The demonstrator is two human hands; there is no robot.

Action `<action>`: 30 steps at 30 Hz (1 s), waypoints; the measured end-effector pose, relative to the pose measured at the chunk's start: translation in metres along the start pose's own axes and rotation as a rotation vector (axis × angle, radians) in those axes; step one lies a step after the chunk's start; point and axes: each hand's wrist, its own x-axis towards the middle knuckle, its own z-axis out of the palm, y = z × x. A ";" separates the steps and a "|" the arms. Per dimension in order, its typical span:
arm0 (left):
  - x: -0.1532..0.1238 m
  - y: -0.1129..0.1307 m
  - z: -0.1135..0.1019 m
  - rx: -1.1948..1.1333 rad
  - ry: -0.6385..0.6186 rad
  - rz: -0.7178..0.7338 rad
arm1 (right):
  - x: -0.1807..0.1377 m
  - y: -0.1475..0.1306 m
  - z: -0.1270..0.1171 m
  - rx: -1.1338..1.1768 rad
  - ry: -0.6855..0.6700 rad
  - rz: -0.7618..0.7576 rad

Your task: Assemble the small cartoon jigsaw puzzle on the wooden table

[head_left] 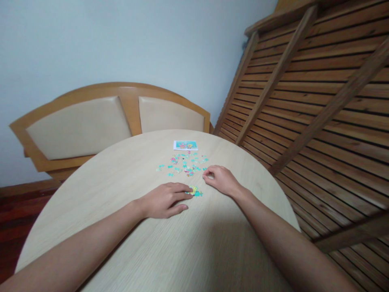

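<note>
A small joined patch of jigsaw puzzle [198, 194], yellow and teal, lies on the round table. My left hand [165, 199] rests flat with its fingertips on the patch's left side, covering part of it; its fingers are stretched out and the thumb is apart. To the right of the loose jigsaw pieces [190, 171], my right hand [221, 178] is closed in a pinch just above the tabletop. Whatever may be between its thumb and forefinger is too small to make out. The loose pieces are mostly teal, with some pink and white ones, scattered beyond both hands.
Behind the pieces lies a picture card [185, 145] with pink and yellow figures on teal. The pale wooden table [121, 170] has a curved edge. A padded wooden headboard [129, 109] stands beyond it, and a slatted wooden frame [304, 89] leans at the right.
</note>
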 end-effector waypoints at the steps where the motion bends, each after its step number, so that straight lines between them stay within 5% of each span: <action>1: 0.000 0.000 0.000 0.000 0.002 0.003 | 0.000 -0.002 0.000 -0.026 0.015 0.006; 10: 0.001 -0.001 0.001 -0.015 0.019 0.019 | 0.004 -0.015 0.000 -0.129 0.117 0.004; 18: 0.002 -0.001 0.001 -0.010 0.001 0.005 | 0.003 -0.017 0.003 -0.109 -0.011 -0.155; 30: 0.001 0.000 -0.001 -0.005 -0.009 0.012 | 0.001 -0.007 0.003 -0.005 -0.070 -0.172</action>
